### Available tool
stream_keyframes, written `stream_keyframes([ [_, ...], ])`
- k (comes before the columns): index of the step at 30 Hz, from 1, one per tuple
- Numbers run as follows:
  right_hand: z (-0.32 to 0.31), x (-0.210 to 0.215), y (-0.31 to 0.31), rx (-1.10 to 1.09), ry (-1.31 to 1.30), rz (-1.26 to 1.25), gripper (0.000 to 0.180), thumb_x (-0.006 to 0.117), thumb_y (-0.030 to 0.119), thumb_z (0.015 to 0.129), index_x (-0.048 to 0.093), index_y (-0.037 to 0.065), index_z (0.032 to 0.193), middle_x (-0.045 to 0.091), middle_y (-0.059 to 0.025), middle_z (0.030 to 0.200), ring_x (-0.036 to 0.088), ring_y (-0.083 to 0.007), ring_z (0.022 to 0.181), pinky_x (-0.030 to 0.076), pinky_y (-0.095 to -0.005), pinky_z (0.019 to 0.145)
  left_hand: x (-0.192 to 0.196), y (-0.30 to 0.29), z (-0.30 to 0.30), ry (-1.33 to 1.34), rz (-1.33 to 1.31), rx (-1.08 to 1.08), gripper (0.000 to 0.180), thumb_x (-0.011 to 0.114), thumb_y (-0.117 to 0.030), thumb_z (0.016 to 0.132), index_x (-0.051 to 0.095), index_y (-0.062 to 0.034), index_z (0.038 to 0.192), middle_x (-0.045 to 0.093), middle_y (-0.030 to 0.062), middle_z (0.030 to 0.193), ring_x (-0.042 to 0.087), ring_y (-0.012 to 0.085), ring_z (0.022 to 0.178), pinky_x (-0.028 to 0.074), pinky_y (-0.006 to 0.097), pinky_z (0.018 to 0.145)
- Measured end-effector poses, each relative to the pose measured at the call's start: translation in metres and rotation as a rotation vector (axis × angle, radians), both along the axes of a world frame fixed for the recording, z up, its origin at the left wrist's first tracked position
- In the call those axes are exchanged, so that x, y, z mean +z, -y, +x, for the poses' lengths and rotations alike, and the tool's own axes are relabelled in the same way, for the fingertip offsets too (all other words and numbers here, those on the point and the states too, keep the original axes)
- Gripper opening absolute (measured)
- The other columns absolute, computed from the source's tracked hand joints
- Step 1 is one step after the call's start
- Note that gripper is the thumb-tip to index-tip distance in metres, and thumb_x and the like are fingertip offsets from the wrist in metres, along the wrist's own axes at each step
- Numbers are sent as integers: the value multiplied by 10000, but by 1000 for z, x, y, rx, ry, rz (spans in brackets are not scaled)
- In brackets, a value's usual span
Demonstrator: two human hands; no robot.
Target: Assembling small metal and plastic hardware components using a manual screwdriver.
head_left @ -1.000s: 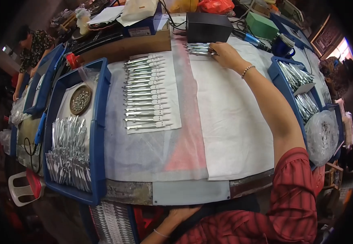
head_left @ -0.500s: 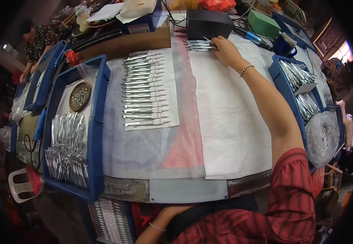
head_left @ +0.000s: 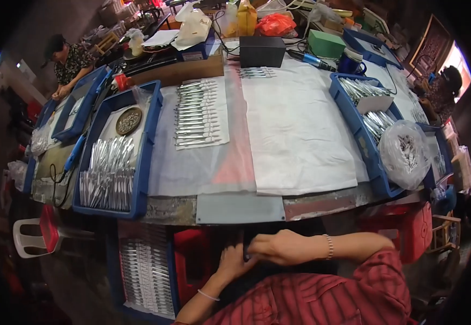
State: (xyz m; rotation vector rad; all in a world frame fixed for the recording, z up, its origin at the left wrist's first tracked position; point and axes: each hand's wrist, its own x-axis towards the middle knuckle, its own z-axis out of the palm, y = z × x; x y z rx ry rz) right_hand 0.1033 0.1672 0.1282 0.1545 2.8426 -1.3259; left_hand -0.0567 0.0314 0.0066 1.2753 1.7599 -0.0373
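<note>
here at the bottom centre of the frame, the right hand [head_left: 281, 246] is right up against the left hand [head_left: 233, 262], both just off the edge of the counter [head_left: 162, 210]. the right fingers are curled inward, the left ones partly hidden, and whether anything is gripped between them i cannot tell: it's dark in there.

nearest the left forearm, lower left, is a low blue tray [head_left: 172, 265] packed with silver tools [head_left: 132, 265] in close order. that's one danger spot: a careless swing of that elbow could jolt the tray and skew the line.

up on the counter, a long row of tools [head_left: 195, 114] lies on pale paper left of centre, and a shorter row [head_left: 256, 72] sits at top centre, by the black box [head_left: 262, 51]. both look exposed: a sleeve dragging the white cloth [head_left: 300, 141] could pull the short row crooked.

over on the right, a bulging clear bag [head_left: 406, 154] rests on the end of a blue bin [head_left: 363, 141]; a bump there might tip it and spill its metal pieces.
</note>
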Motion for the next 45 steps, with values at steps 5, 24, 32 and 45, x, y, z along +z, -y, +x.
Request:
stream_keyframes([
  [5, -13, -70, 30, -158, 151, 108, 361, 539, 237, 897, 500, 70, 1215, 557, -171, 1152, 629, -378, 806, 522, -452, 631, 55, 76, -26, 81, 627, -38, 648, 688, -354, 803, 459, -38, 1321, 623, 241, 1081, 583, 401, 1070, 459, 436, 934],
  [24, -8, -163, 28, -180, 157, -916, 305, 515, 230, 966, 565, 2, 1163, 654, -78, 967, 607, -152, 819, 502, -298, 760, 144, -315, -202, -557, 1210, -322, 165, 564, -33, 827, 589, -20, 990, 607, 150, 964, 594, 347, 878, 475, 401, 746],
  [32, -15, -216, 43, -134, 439, -1220, 390, 458, 367, 988, 601, 22, 1097, 601, -29, 989, 535, -115, 867, 446, -269, 846, 108, -396, -241, -983, 1086, -615, 214, 595, -53, 766, 508, -82, 959, 585, 81, 857, 597, 264, 843, 420, 367, 766],
  [45, -15, -204, 44, -81, 520, -1153, 427, 440, 413, 987, 601, 39, 1116, 594, -31, 990, 511, -122, 903, 425, -277, 879, 143, -361, -231, -987, 1319, -526, 192, 532, -53, 788, 550, -73, 978, 580, 66, 815, 608, 225, 801, 437, 339, 741],
])
